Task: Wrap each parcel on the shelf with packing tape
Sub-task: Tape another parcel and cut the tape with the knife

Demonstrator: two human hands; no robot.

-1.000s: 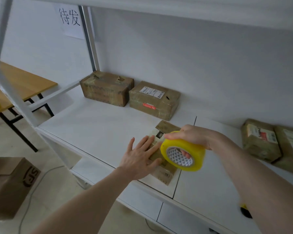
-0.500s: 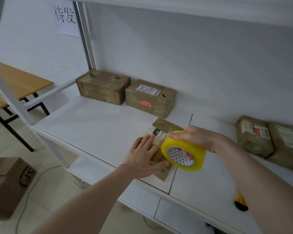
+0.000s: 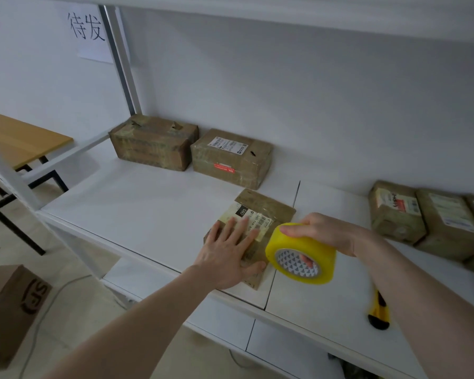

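Observation:
A flat brown parcel (image 3: 268, 207) with a white label lies near the front edge of the white shelf (image 3: 137, 203). My left hand (image 3: 227, 253) presses flat on it, fingers spread and thumb on its near corner. My right hand (image 3: 326, 233) grips a yellow roll of packing tape (image 3: 301, 253) just right of the parcel, fingers through the core. Two brown parcels (image 3: 153, 144) (image 3: 231, 157) stand at the back of the shelf. Several more parcels (image 3: 394, 212) line the right side.
A yellow utility knife (image 3: 378, 310) lies on the shelf by my right forearm. A wooden table (image 3: 19, 138) stands at the left beyond the shelf post. On the floor at lower left sits a cardboard box (image 3: 8, 302). A paper sign (image 3: 86, 28) hangs on the wall.
My left hand has slid a little up the parcel and still presses it. The tape roll in my right hand has shifted slightly right, off the parcel's edge.

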